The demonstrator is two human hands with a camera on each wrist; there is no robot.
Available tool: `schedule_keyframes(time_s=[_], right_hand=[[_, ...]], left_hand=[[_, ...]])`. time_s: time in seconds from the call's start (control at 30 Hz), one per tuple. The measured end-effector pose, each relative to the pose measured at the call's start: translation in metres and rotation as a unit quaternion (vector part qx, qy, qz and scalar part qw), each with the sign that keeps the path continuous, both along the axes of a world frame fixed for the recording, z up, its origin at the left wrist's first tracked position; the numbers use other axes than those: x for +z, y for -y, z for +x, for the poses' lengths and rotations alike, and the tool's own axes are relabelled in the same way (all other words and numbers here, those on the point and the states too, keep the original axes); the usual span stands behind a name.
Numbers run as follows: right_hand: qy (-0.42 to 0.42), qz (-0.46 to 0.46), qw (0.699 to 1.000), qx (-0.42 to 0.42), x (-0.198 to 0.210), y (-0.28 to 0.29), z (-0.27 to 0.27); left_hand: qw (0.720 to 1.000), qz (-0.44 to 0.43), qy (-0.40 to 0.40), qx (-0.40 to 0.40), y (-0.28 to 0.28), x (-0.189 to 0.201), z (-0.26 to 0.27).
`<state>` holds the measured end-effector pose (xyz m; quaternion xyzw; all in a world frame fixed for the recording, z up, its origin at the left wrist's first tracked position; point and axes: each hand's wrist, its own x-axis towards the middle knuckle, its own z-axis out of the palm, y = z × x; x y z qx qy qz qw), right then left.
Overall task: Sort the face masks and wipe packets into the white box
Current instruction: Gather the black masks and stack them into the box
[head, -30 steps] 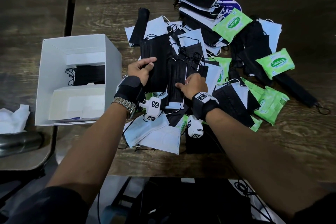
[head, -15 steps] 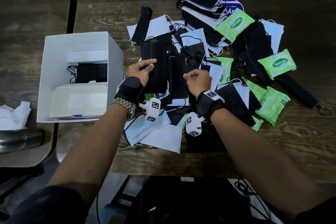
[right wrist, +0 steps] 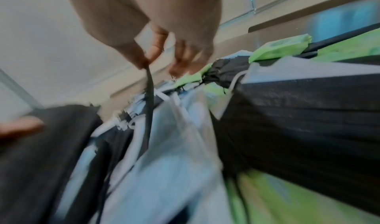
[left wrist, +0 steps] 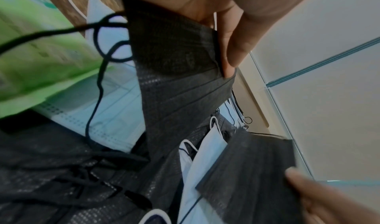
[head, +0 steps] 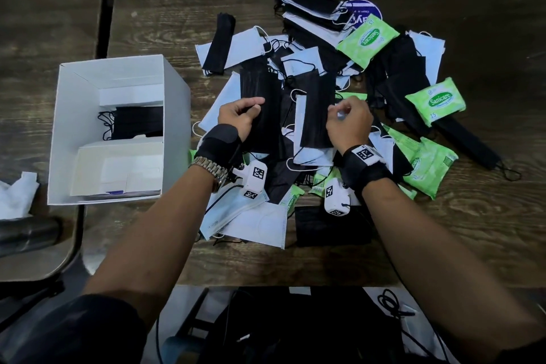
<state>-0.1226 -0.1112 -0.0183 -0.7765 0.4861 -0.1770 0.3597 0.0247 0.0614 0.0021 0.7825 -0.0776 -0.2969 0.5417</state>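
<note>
Gathering black masks from the pile; entries run left to right.

White box (head: 174, 80): on the desk (head: 487, 230) at far left, open at the top. A few black masks (head: 139, 122) already lie in its middle slot; a white insert fills the near part. No wipe packet shows inside.

Left hand (head: 237, 118): fingers curled, thumb on top, pinching one black mask (head: 260, 91) by its long edge, just right of the box. The left wrist view confirms the pinch (left wrist: 230, 53).

Right hand (head: 350, 124): fingers curled, pinching a second black mask (head: 317, 109) at its edge, lifted off the pile. The right wrist view is blurred but shows thumb and forefinger nipping dark fabric.

Pile (head: 369, 83): black and white masks tangled by ear loops, green wipe packets (head: 434, 102) mostly on the right, all on the desk.

Step, as judged: collecting black masks, early in the sort. Next move calls for stacking both masks together, freeing any snagged loops, then carrying them left into the middle slot.
</note>
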Motion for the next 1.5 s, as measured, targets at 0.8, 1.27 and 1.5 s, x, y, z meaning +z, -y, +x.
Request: schedule_keyframes(time_s=[0.8, 1.27, 1.5], right_hand=[[0.038, 0.394, 0.912, 0.108, -0.008, -0.044, 0.040], [-0.109, 0.286, 0.939, 0.156, -0.015, -0.052, 0.066], [0.077, 0.477, 0.875, 0.031, -0.002, -0.025, 0.056]], left_hand=[[0.994, 0.003, 0.038, 0.101, 0.008, 0.000, 0.045], [0.994, -0.043, 0.096, 0.015, 0.015, 0.005, 0.067], [0.995, 0.006, 0.083, 0.055, 0.018, 0.003, 0.066]])
